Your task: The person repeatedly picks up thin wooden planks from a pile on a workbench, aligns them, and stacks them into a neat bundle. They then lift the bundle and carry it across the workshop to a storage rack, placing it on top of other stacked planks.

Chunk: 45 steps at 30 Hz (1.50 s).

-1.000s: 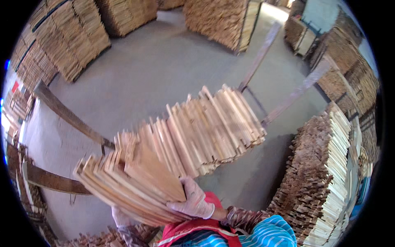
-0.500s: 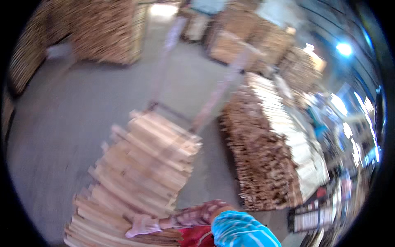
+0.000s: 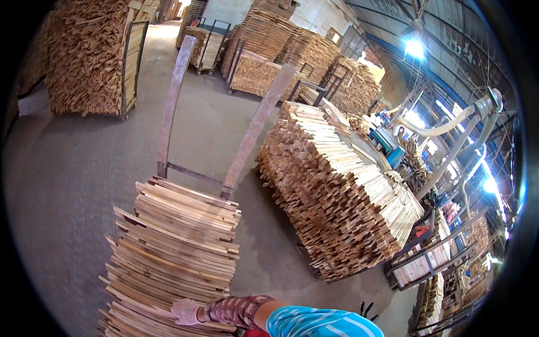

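A stack of pale wooden slats (image 3: 174, 247) fills the lower left-centre, laid crosswise on a cart. At its far end rise two rusty metal uprights (image 3: 175, 106), joined low down by a crossbar (image 3: 195, 174). My right hand (image 3: 185, 312), in a light pinkish glove, lies on top of the slats near the lower edge. Its fingers look stretched out against the wood, with nothing lifted in them. A dark red checked oversleeve (image 3: 236, 310) covers the forearm below a blue striped sleeve (image 3: 320, 323). My left hand is out of sight.
Close on the right stands a large pile of slats (image 3: 337, 196). A tall wood stack (image 3: 87, 56) on a frame is at the far left. More loaded carts (image 3: 258, 76) stand at the back. A slatted cart (image 3: 415, 269) sits at the right; grey concrete floor (image 3: 62, 202) runs along the left.
The view has turned and steadied from a blur. The large right-hand pile now appears nearer and further left. My right hand stays on the slats.
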Each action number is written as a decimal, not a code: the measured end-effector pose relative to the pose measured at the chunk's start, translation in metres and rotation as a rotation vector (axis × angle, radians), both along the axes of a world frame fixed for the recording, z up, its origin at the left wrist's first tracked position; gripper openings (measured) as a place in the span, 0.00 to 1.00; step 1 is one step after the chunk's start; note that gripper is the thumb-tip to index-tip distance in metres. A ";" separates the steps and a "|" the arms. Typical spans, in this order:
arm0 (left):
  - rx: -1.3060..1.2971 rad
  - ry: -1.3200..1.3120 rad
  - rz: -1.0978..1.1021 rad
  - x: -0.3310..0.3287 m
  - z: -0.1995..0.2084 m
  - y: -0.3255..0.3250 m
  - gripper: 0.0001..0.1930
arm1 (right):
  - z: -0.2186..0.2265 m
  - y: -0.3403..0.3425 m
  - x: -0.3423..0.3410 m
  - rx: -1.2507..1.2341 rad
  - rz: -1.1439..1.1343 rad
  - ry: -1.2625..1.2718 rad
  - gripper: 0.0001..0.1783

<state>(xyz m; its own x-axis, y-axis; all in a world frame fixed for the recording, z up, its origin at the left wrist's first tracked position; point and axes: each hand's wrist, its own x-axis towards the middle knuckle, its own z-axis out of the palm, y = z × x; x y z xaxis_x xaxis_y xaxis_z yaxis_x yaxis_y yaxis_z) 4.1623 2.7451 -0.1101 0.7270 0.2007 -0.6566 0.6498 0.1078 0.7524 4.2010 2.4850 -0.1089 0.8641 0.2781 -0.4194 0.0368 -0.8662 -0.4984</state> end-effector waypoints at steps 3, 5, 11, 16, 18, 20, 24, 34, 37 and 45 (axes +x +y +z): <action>-0.001 0.013 -0.041 0.009 0.000 -0.006 0.27 | 0.007 -0.007 -0.004 0.024 -0.012 -0.019 0.19; -0.008 0.012 -0.055 0.015 0.000 -0.010 0.27 | 0.027 -0.012 -0.004 0.006 -0.026 -0.044 0.20; -0.023 0.013 -0.042 0.022 -0.006 -0.013 0.27 | 0.070 -0.019 -0.020 0.102 -0.061 -0.249 0.20; -0.125 -0.016 0.098 0.002 -0.031 0.020 0.27 | 0.125 -0.023 -0.010 0.003 0.232 -0.377 0.18; -0.264 -0.015 0.158 -0.027 -0.044 0.037 0.27 | 0.045 -0.019 -0.016 0.000 0.174 -0.446 0.17; -0.399 0.014 0.237 -0.049 -0.053 0.044 0.27 | 0.004 -0.024 -0.012 -0.233 0.303 -0.390 0.17; -0.192 0.029 0.335 -0.083 -0.114 0.072 0.28 | 0.027 -0.023 0.013 -0.102 0.283 -0.075 0.22; 0.209 -0.049 0.479 -0.087 -0.126 0.057 0.19 | 0.096 0.020 0.041 -0.201 0.388 -0.490 0.20; 0.137 -0.209 0.657 -0.103 -0.206 0.060 0.21 | -0.012 0.016 0.051 -0.185 0.275 -0.169 0.20; 0.185 -0.009 0.550 -0.111 -0.186 0.055 0.32 | 0.016 0.015 0.075 -0.157 0.260 -0.042 0.26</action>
